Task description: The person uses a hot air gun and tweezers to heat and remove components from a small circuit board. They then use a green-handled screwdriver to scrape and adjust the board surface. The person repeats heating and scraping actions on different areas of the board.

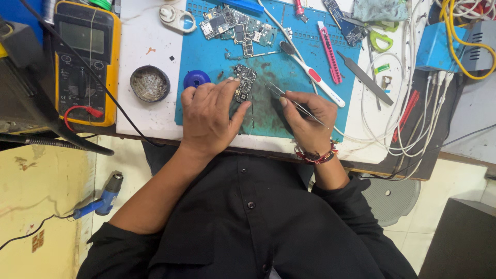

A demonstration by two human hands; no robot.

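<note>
Right at the near edge of the tabletop (144,111), the left hand (209,119) has its grip pinching a small circuit board (244,82) flat on the blue mat (310,111), while the right hand (307,121) squeezes tweezers (294,102) shut, tips just beside the board. A blue cap (197,79) and a round tin (150,83) crowd the left side, a toothbrush (310,70) and pink knife (329,52) lie on the right. Further back there's a pile of boards (235,28), so open mat is only just in front of the hands.

Far left edge of your tabletop: yellow multimeter (87,62)
Beside it: round metal tin (150,83)
Blue mat's (289,62) far edge: loose circuit boards (232,28)
Mat's right side: pink utility knife (329,51), white toothbrush (315,77)
Floor to your left: blue heat gun (106,199)
</note>
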